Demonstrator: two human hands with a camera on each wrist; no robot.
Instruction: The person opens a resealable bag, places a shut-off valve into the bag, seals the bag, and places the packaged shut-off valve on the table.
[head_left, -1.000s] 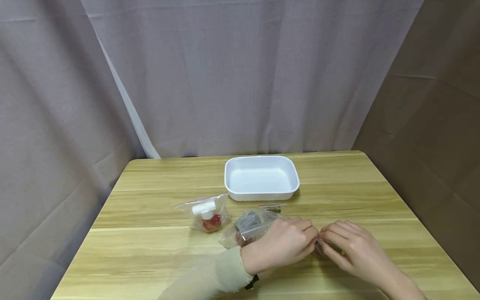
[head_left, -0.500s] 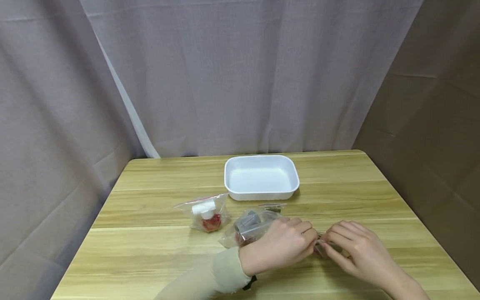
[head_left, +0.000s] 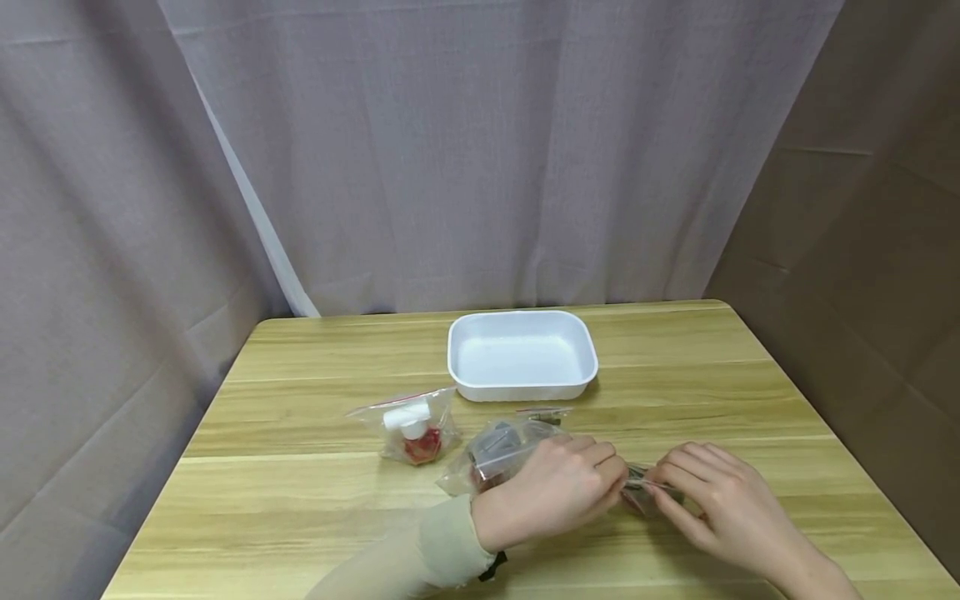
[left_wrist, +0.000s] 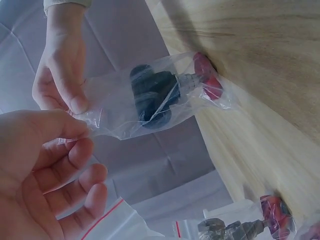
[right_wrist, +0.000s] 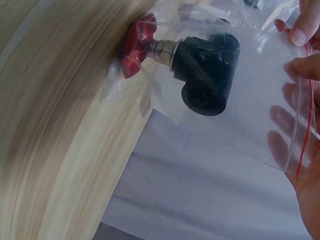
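A clear zip bag (head_left: 637, 500) hangs between both hands at the right front of the table. Inside it is a valve with a dark tee-shaped body (right_wrist: 207, 72), a metal neck and a red handle (right_wrist: 135, 47). My left hand (head_left: 558, 487) pinches the bag's top edge between thumb and forefinger, and its other fingers curl loosely beside the plastic. Opposite, my right hand (head_left: 712, 496) pinches the same edge near the red zip strip (right_wrist: 304, 137). The bag's lower end, with the handle, is close to the tabletop. Whether the zip is sealed cannot be told.
A white tray (head_left: 522, 392) stands toward the back. To the left lies a zip bag (head_left: 420, 429) with a white tee and red handle. Another bag (head_left: 491, 458) with a grey tee is partly behind the left hand. A small metallic bagged part (head_left: 546, 418) lies behind it.
The gap between my hands has widened a little, the left hand shifting left and the right hand slightly right. More of the bag's top edge shows between them. The other bags have stayed put.
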